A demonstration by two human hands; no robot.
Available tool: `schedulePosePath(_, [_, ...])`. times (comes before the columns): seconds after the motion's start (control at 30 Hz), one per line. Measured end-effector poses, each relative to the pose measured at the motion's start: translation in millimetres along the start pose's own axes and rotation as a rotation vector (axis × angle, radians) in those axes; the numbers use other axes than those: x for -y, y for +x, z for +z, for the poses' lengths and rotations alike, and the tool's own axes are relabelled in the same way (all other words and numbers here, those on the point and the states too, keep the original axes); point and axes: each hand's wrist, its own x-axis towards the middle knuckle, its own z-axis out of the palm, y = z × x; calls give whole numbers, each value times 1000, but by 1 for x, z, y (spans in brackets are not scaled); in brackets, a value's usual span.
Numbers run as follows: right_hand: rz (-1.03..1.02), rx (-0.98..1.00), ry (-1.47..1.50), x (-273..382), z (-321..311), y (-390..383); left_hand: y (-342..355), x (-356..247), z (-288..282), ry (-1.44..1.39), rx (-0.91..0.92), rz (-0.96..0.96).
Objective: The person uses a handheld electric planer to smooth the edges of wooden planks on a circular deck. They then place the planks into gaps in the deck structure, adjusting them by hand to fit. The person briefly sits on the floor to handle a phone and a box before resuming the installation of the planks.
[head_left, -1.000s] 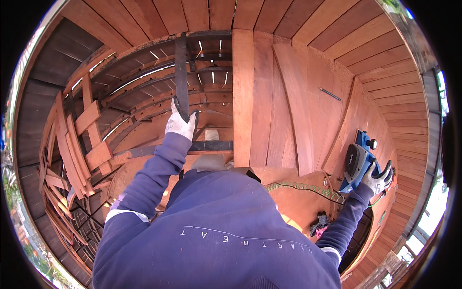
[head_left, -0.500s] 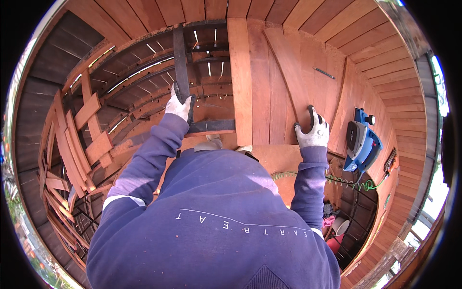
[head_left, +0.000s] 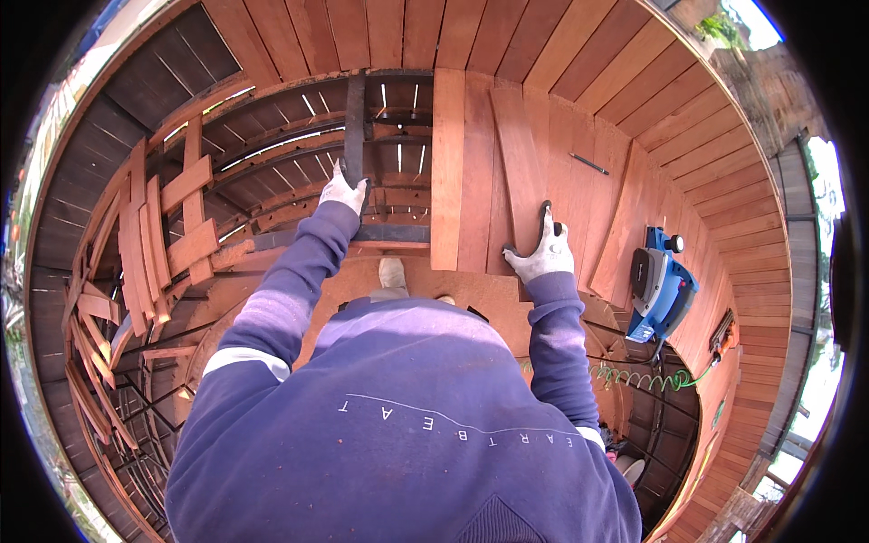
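Note:
Both my hands wear white gloves with dark fingertips. My left hand [head_left: 344, 190] is closed round the near part of a narrow black beam [head_left: 356, 127] that stretches away over the open framework. My right hand [head_left: 543, 252] spans the near end of a loose reddish-brown wooden board [head_left: 519, 145], thumb at its left edge and a finger along its right edge. That board lies slightly askew on top of other planks. Beside it on the left is a paler plank [head_left: 448, 172] at the edge of the planked surface.
A blue electric planer [head_left: 661, 285] lies at the right, with a green coiled hose [head_left: 625, 376] below it. A dark pencil [head_left: 588, 163] rests on the planks. Stacked offcuts [head_left: 149, 244] stand at the left. Another loose board [head_left: 620, 213] lies near the planer.
My right hand has moved left with the near end of the loose board, turning it straighter. My left hand stays on the black beam. The whole view has shifted a little.

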Motion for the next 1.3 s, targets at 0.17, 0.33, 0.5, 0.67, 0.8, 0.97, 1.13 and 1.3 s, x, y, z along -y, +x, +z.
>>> schedulePosePath(0.17, [7,-64,79,6,2,-4,0,-9,-3,60,-11,-43])
schedulePosePath(0.33, [-89,-235,76,26,13,-14,-3,-15,-5,63,-4,-47])
schedulePosePath(0.5, [-91,-214,100,60,28,-15,1,-1,-2,10,39,-20])
schedulePosePath(0.67, [-51,-207,91,100,39,-10,10,18,6,-81,91,9])
schedulePosePath(0.8, [-38,-238,59,118,47,-7,4,15,6,-120,136,-2])
schedulePosePath(0.97, [12,-210,40,138,51,-1,1,3,-6,-139,182,-19])
schedulePosePath(1.13, [34,-180,7,149,52,3,0,0,-10,-163,205,-47])
schedulePosePath(1.3, [50,-172,-43,154,55,7,5,11,-6,-210,213,3])
